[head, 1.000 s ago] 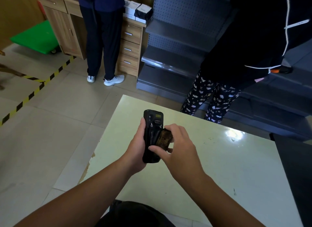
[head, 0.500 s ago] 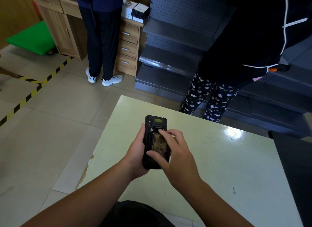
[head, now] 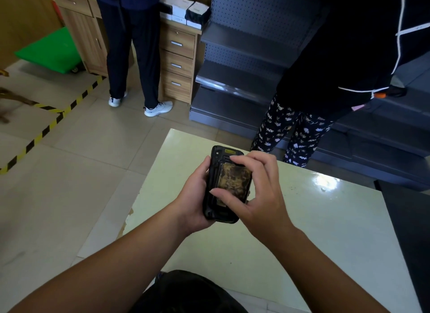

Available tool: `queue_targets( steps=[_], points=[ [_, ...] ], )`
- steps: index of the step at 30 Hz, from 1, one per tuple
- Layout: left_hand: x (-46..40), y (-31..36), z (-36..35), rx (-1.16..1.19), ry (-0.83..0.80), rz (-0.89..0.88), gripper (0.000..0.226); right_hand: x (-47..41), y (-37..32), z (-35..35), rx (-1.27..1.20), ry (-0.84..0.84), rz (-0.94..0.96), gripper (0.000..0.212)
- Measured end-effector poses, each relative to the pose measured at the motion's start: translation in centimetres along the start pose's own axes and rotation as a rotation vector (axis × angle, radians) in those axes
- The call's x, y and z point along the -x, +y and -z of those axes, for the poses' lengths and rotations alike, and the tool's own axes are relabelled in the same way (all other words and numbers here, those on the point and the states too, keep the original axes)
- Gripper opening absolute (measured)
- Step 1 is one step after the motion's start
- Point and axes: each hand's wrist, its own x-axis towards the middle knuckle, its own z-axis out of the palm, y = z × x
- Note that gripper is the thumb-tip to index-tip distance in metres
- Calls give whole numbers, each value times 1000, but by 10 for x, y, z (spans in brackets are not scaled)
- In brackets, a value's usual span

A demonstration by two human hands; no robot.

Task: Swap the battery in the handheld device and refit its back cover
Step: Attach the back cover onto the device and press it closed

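Battery (head: 233, 181) now flatter in handheld device (head: 217, 210), both hands (head: 194, 196) (head: 260, 196) clamped around it above table (head: 325, 231), two bystanders' legs beyond.

This looks like a shop or a stockroom. Grey metal shelves (head: 244, 63) with a holey back panel stand by the wall. A wooden desk (head: 179, 63) with drawers holds small boxes (head: 186, 12). Yellow and black tape (head: 46, 128) runs over the tiled floor (head: 69, 184). A green cart (head: 51, 51) is parked nearby.
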Motion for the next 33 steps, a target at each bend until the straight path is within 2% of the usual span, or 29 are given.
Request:
queue_targets(
  steps=[8, 13, 23, 29, 33],
  points=[
    [8, 6, -8, -13, -5, 5, 66, -6, 0, 8, 9, -6, 164, 65],
    [7, 6, -13, -32, 34, 14, 65, -3, 4, 9, -12, 50, 270, 68],
    [9, 6, -19, -85, 45, -30, 68, 1, 10, 6, -108, 50, 87, 67],
    [6, 5, -20, -95, 66, -31, 72, 6, 18, 5, -57, 164, 258, 71],
    [5, 2, -20, -94, 71, -34, 72, 1, 21, 6, -58, 153, 294, 73]
  ],
)
